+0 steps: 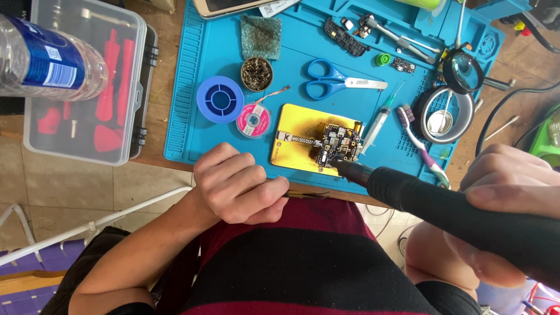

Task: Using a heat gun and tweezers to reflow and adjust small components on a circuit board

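Observation:
My right hand (508, 192) grips a thick black hot-air tool (443, 213), its nozzle tip resting over the small dark circuit board (337, 144). The board lies on a scorched yellow plate (294, 125) on the blue work mat (210, 52). My left hand (238, 184) rests curled at the mat's near edge, pinching thin tweezers (309, 194) that point right, just short of the plate.
On the mat lie blue scissors (326, 79), a blue spool (220, 99), a pink solder wick reel (254, 119), a brass-wool tin (256, 73), a syringe (379, 119), a toothbrush (423, 146) and a magnifier (462, 71). A clear tool case (87, 81) and a plastic bottle (49, 58) stand at left.

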